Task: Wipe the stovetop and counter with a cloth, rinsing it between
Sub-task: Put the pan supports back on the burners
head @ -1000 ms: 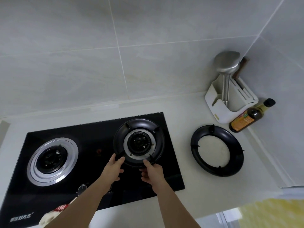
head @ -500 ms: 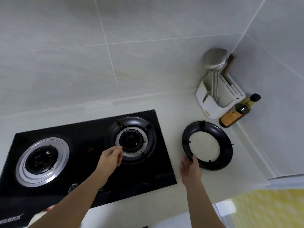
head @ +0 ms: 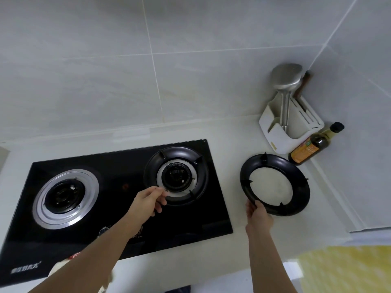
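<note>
Fingers of the right hand [head: 258, 214] grip the loose pan ring [head: 275, 185]; the left hand [head: 148, 200] pinches the mounted ring [head: 176, 178]; stovetop [head: 118, 163] logo is unreadable.

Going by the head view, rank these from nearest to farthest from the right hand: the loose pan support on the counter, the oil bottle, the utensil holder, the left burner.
From the right hand:
1. Loose pan support, on the counter right of the stove; the hand grips its near rim.
2. Oil bottle and utensil holder, back right corner; too close to call.
3. Left burner, far left on the stovetop.
</note>
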Motion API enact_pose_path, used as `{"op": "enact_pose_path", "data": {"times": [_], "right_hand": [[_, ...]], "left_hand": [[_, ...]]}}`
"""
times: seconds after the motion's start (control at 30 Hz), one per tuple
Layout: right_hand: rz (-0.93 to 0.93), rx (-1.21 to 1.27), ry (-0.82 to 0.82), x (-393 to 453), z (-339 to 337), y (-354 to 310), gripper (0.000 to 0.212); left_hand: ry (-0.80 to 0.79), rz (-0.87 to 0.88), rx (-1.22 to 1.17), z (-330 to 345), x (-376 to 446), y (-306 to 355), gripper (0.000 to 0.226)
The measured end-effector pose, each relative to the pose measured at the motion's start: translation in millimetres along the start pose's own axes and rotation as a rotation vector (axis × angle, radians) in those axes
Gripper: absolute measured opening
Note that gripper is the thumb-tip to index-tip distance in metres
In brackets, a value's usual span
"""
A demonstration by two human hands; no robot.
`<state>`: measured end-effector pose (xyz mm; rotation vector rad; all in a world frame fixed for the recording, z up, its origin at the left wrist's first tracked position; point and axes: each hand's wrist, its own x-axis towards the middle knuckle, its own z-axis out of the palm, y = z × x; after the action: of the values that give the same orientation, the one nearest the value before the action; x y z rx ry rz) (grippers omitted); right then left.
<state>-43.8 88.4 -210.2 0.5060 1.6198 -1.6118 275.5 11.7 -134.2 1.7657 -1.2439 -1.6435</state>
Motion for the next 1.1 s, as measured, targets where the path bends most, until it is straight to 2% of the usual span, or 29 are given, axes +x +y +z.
{"op": "enact_pose_path", "data": {"times": [0.1, 0.23, 0.37, 0.4, 0.5, 0.6, 0.73, 0.8, 0.9, 1.03, 1.1], "right_hand": [[-0.112, -0.1, -0.04, -31.7, 6.0, 2.6, 0.013], [-0.224, -0.276, -0.185, -95.1, 26.1, 25.9, 0.019], [-0.215, -0.418, -0.376, -162.5, 54.9, 70.4, 0.02], [-0.187, -0.449, -0.436, -190.4, 70.1, 101.6, 0.019], [-0.142, -0.511, -0.577, -225.8, 90.0, 149.3, 0.018], [-0.067, -0.604, -0.678, -263.1, 115.1, 221.2, 0.018], [0.017, -0.694, -0.753, -293.0, 145.6, 300.0, 0.015], [0.046, -0.746, -0.785, -303.7, 159.2, 330.4, 0.017], [0.093, -0.809, -0.809, -313.4, 176.7, 361.0, 0.021], [0.097, -0.863, -0.818, -314.7, 190.3, 380.5, 0.017], [0.092, -0.874, -0.813, -310.8, 191.9, 384.2, 0.015]], "left_hand": [[0.001, 0.008, -0.023, -17.5, -3.1, 1.5, 0.032], [-0.008, 0.022, -0.068, -36.0, -13.4, 1.0, 0.025], [-0.035, 0.037, -0.117, -57.8, -20.5, -7.8, 0.025], [-0.012, 0.046, -0.14, -88.5, -24.8, -20.4, 0.025], [0.107, 0.078, -0.191, -121.5, -28.9, -37.8, 0.021], [0.26, 0.022, -0.242, -189.5, -35.0, -75.9, 0.018], [0.389, -0.083, -0.305, -271.2, -42.1, -124.2, 0.014], [0.421, -0.127, -0.348, -301.1, -41.6, -141.1, 0.017], [0.453, -0.19, -0.397, -328.8, -36.3, -158.4, 0.01], [0.423, -0.263, -0.439, -347.0, -28.8, -170.3, 0.003], [0.372, -0.295, -0.442, -351.2, -23.4, -174.3, 0.013]]}}
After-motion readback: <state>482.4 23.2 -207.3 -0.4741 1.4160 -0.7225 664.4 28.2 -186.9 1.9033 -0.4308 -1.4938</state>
